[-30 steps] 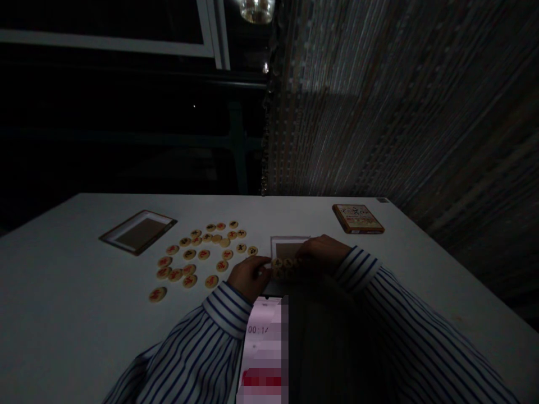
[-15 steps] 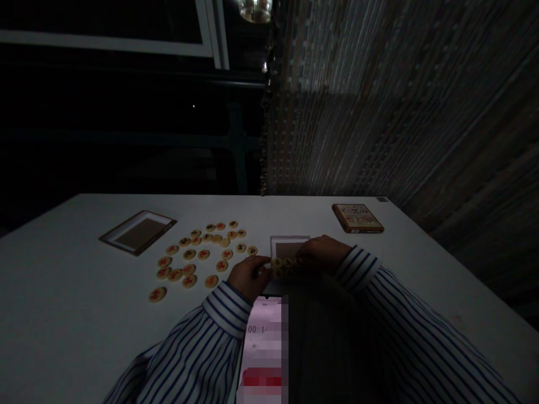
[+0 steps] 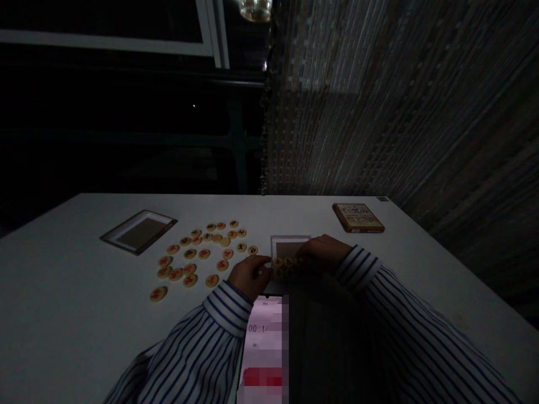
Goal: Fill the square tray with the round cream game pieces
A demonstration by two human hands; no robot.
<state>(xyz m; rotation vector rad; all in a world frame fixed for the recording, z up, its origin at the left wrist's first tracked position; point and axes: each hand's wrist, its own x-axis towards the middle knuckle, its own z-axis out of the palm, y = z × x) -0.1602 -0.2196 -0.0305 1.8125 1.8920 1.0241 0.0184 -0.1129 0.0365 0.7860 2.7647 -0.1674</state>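
Note:
An open shallow box [image 3: 290, 238] with white walls and a brown bottom lies in front of me. Rows of round wooden Chinese chess pieces [image 3: 288, 262] fill its near part. My left hand [image 3: 249, 276] grips the box's left wall, thumb and fingers bent together. Over the right side of the box, my right hand [image 3: 323, 252] has its fingers curled down beside the pieces. Its fingertips are in shadow, so what they hold is hidden. Loose Chinese chess pieces [image 3: 204, 254] with red or black characters are scattered left of the box; a couple show blank faces.
A second open box part [image 3: 167, 225] with a brown rim rests at the left of the white table [image 3: 105, 325]. The printed box [image 3: 359, 217] lies at the back right. A lit phone [image 3: 261, 348] is below my left hand. Behind the table hangs a string curtain [image 3: 337, 140].
Almost nothing differs. My right fingertips have shifted very slightly by the pieces in the box; the left hand and the loose pieces stay where they were.

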